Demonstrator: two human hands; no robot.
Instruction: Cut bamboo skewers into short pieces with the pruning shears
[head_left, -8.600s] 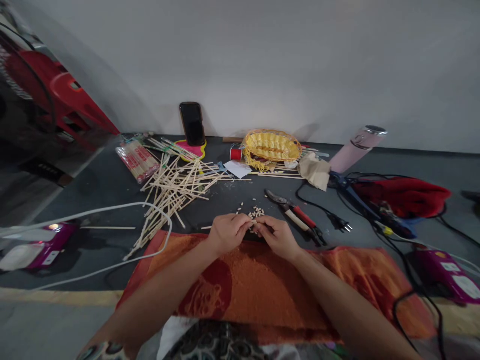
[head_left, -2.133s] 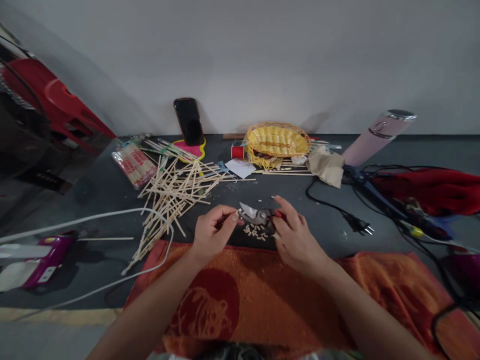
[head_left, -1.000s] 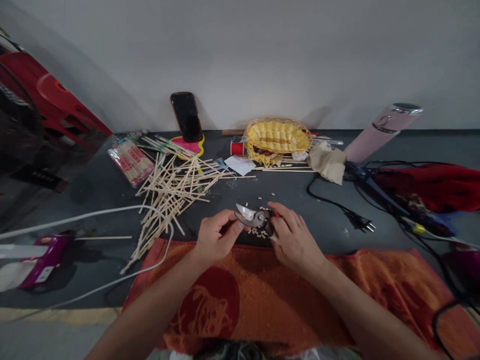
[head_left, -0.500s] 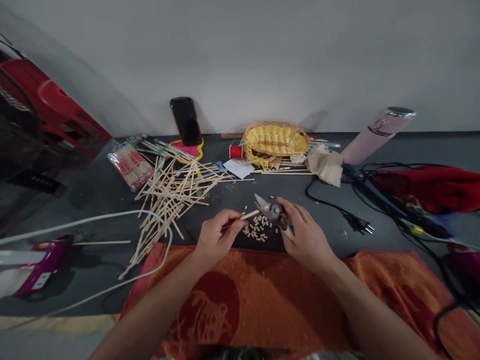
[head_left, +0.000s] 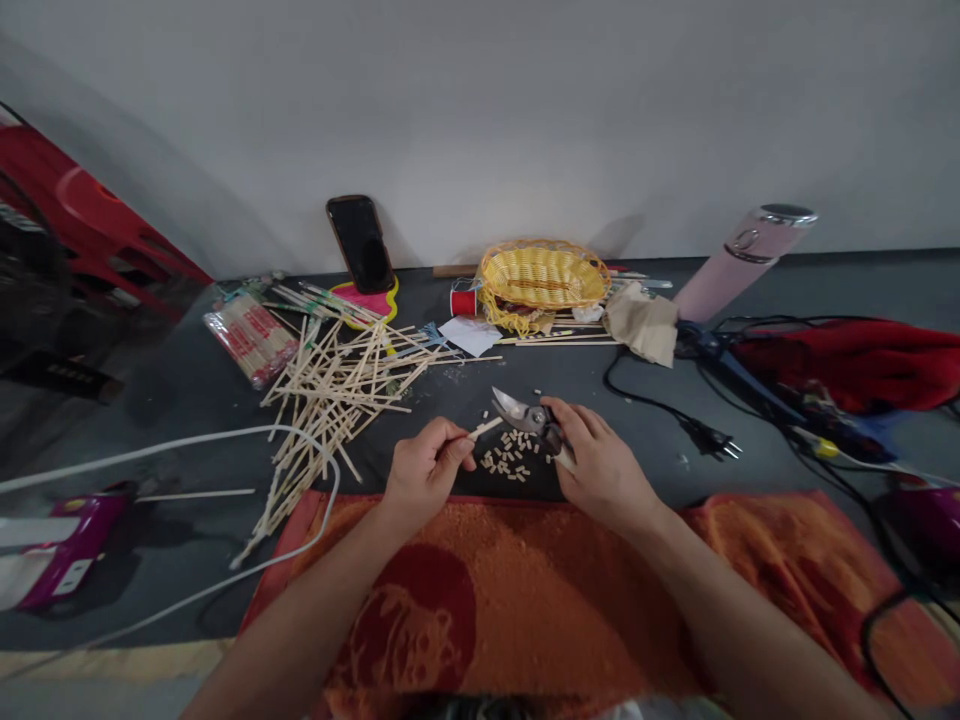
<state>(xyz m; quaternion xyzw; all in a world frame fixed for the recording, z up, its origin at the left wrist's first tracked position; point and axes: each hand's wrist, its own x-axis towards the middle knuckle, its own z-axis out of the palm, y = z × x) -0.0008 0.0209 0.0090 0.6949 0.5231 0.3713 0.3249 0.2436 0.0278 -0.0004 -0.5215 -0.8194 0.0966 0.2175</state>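
Observation:
My left hand (head_left: 430, 462) is closed, with thumb and fingers pinching a short length of wooden stick (head_left: 486, 428). Its free end points right, close to the blades of the pruning shears (head_left: 521, 412). I cannot tell whether blade and wood touch. My right hand (head_left: 607, 465) wraps round the light handles of the shears, whose tip points left and away from me. Below the blades, many small cut stick pieces (head_left: 510, 460) lie scattered on the dark table (head_left: 600, 395). To the left is a loose heap of long wooden sticks (head_left: 341, 385).
A packet of sticks (head_left: 251, 340) and a propped phone (head_left: 361, 245) are back left. Behind the pieces stand a red thread spool (head_left: 463, 302) and a yellow basket (head_left: 545, 276). A pink bottle (head_left: 739, 262) and black plug (head_left: 712, 440) are right. An orange towel (head_left: 555, 600) covers the front.
Both hands, with the stick and the shears, have moved slightly left. The whole view has also shifted a little. Both grips stay the same.

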